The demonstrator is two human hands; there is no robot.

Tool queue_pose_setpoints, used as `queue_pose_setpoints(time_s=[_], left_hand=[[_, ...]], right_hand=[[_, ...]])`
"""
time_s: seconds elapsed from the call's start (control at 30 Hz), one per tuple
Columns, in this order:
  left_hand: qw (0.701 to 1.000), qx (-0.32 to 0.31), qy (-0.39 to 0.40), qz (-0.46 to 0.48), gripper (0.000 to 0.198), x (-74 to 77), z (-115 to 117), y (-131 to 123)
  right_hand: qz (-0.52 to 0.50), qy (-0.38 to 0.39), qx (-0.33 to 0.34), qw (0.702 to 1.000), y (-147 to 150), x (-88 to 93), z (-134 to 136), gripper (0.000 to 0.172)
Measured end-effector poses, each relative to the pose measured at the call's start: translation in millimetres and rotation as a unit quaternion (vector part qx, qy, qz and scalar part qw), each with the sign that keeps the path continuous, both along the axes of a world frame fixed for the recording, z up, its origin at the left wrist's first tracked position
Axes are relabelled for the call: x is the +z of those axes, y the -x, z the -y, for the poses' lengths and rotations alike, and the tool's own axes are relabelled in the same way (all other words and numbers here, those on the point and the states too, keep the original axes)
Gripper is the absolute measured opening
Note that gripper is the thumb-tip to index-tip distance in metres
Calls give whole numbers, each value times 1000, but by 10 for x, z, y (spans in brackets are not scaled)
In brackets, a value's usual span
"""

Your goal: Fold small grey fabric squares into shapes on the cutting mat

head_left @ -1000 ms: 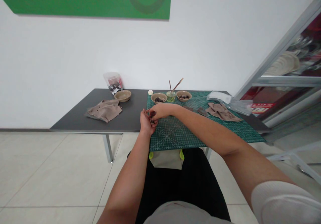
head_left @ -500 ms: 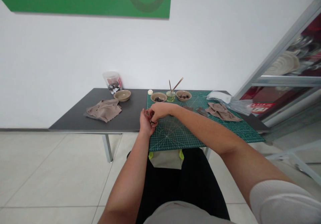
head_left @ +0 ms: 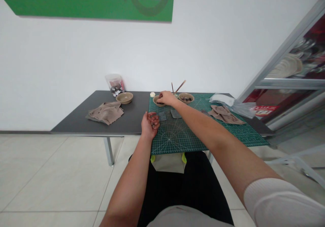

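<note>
Sitting at a dark bench (head_left: 76, 127), the person had their right hand (head_left: 166, 98) down in a small tan bowl (head_left: 157, 101) near the back edge of a green cutting mat (head_left: 175, 139), fingers bunched on the dark bits inside, though you couldn't really see what they'd grabbed. Their left hand (head_left: 150, 125) sat half closed at the mat's left edge, with something small and dark (head_left: 153, 119) in the palm, too tiny to make out. As for progress, two flat grey pieces (head_left: 161, 116) lay out on the mat, while a second bowl (head_left: 186, 98) held more dark bits. Thin sticks (head_left: 179, 87) poked up behind the right hand, which blocked most of whatever held them. Further along were a tan cloth (head_left: 223, 114) and a plastic bag (head_left: 233, 101), with another cloth (head_left: 105, 113), a third bowl (head_left: 124, 97) and a clear jar (head_left: 115, 84) off toward the bench's left end.
</note>
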State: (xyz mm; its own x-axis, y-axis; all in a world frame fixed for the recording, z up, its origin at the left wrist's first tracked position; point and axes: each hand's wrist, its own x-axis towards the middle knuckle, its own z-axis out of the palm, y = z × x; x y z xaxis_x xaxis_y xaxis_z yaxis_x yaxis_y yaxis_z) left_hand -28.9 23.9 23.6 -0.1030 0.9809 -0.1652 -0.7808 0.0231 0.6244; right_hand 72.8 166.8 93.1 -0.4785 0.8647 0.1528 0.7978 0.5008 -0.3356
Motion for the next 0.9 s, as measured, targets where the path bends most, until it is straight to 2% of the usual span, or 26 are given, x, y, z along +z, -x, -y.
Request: queue_pose_setpoints(time_s=[0.1,0.23,0.5,0.67,0.73,0.83,0.9], left_hand=[[1000,5,-3,-3,32,8,10,-7],[1000,5,-6,-6,30,2,14,-4],[1000,12,4,17,30,-22,-9,3],[998,14,-4,69,34,-62,-32,45],[996,20,-7,88,36,-63,-45,47],[992,66,2,112,35,-65,-78,33],[986,108,22,123,35,-81,-104,23]], right_hand=[[13,14,-32,999,44,-177,-105,30],[48,3,-19,999,113,-289,-147,26],[95,-16,8,995,157,-231,-116,24],[60,-99,17,993,144,-134,180,26],[29,-106,98,989,148,-104,405,23],[15,-47,279,959,148,-83,747,21],[29,-26,342,939,139,-74,908,20]])
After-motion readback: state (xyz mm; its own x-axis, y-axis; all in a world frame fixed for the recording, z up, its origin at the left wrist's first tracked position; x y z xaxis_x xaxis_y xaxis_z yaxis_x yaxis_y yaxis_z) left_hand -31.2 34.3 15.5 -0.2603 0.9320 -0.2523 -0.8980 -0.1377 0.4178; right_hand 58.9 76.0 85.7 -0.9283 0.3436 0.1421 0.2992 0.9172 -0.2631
